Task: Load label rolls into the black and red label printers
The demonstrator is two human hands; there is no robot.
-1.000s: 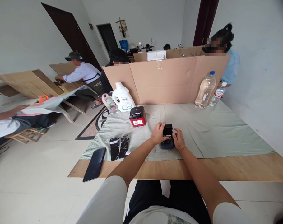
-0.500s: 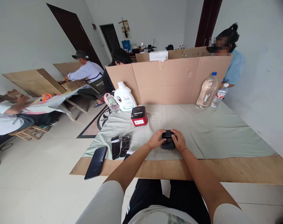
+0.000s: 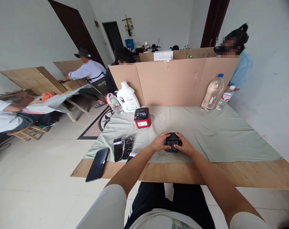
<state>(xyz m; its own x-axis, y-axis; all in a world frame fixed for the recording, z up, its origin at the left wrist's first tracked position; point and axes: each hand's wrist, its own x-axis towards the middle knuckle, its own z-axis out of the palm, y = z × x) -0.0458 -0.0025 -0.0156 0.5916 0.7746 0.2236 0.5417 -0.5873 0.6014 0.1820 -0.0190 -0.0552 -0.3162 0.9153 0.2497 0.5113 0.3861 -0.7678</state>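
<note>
A small black boxy device (image 3: pixel 172 138), which looks like a mini printer, sits on the cloth in front of me. My left hand (image 3: pixel 160 142) grips its left side, with the thumb at its near part. From the right, my right hand (image 3: pixel 184 145) holds it, fingers on the far corner and thumb on the glossy dark section. Further back stands a red and black boxy device (image 3: pixel 142 117) with a white label. To the left lie two black marble-patterned wrapped rolls (image 3: pixel 118 149). Part of another dark item with a white end (image 3: pixel 131 156) is hidden behind my left forearm.
A dark phone (image 3: pixel 97 165) lies at the table's front left edge. White jug (image 3: pixel 128 98), pink-handled bottle (image 3: pixel 116 104), large clear bottle (image 3: pixel 212 93) and smaller water bottle (image 3: pixel 225 98) stand before a cardboard screen (image 3: pixel 170 82). Other people sit beyond and at left.
My right hand has turned, its thumb coming inward onto the device's near section and its forearm swinging right. The left hand stays almost in place. The view has shifted slightly.
</note>
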